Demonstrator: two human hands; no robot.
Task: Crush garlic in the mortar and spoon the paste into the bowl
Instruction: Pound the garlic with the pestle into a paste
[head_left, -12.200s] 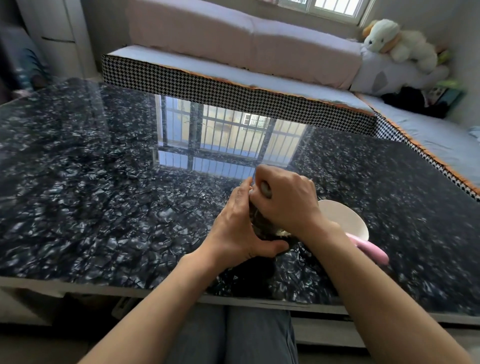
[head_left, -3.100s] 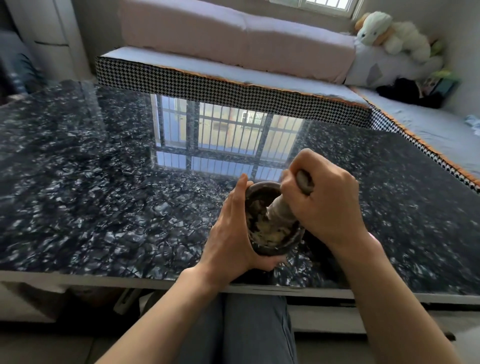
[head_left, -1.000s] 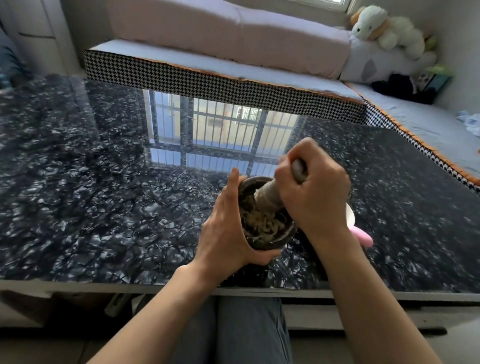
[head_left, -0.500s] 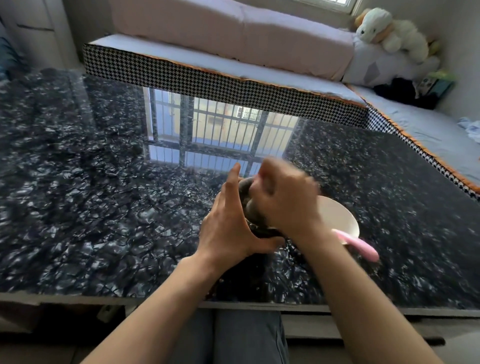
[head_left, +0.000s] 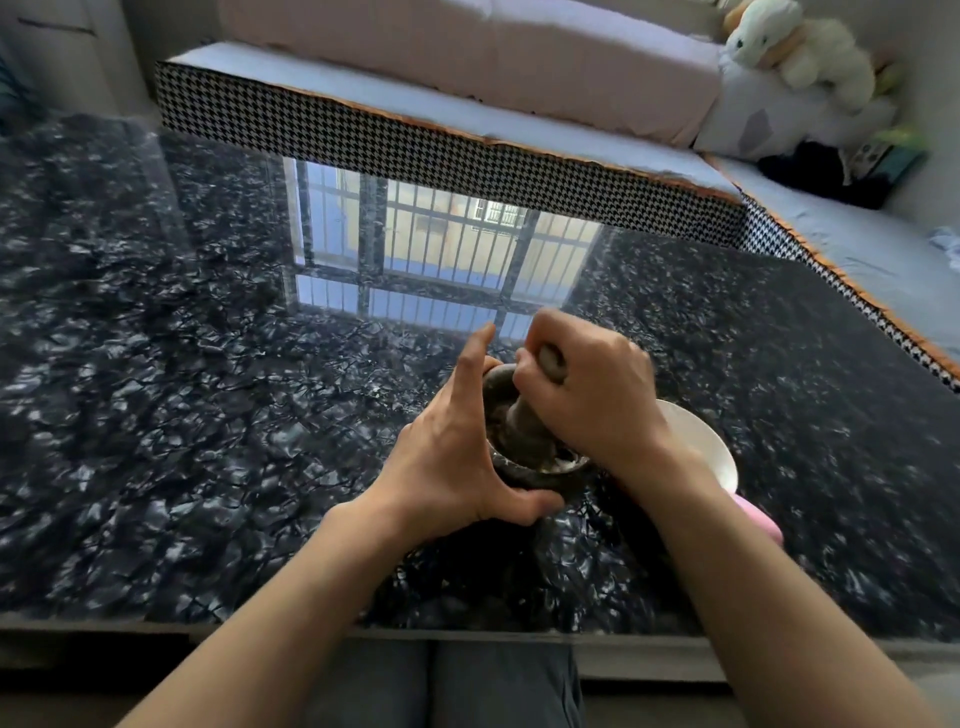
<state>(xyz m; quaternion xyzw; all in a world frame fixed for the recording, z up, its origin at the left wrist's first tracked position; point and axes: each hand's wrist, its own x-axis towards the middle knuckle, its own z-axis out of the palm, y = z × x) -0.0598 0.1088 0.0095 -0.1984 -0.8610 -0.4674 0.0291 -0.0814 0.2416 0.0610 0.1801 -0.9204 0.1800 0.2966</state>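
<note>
Near the table's (head_left: 156, 415) front edge, the left hand (head_left: 452, 467) cups the stone mortar (head_left: 524, 470), probably to steady it, while the right hand (head_left: 592, 400) grips the pestle (head_left: 524, 415) in a fist, driving it down. Crushed garlic (head_left: 558, 462) barely shows at the rim; the white bowl (head_left: 711, 447) and pink spoon handle (head_left: 758, 519) sit just beyond, half hidden by the right wrist.

A dark stone mortar (head_left: 524, 470) is stood upright near the bench's near edge, pale crushed garlic (head_left: 558, 461) inside, a grey pestle (head_left: 524, 415) planted in it. A white bowl (head_left: 701, 441) is set just right of it.
</note>
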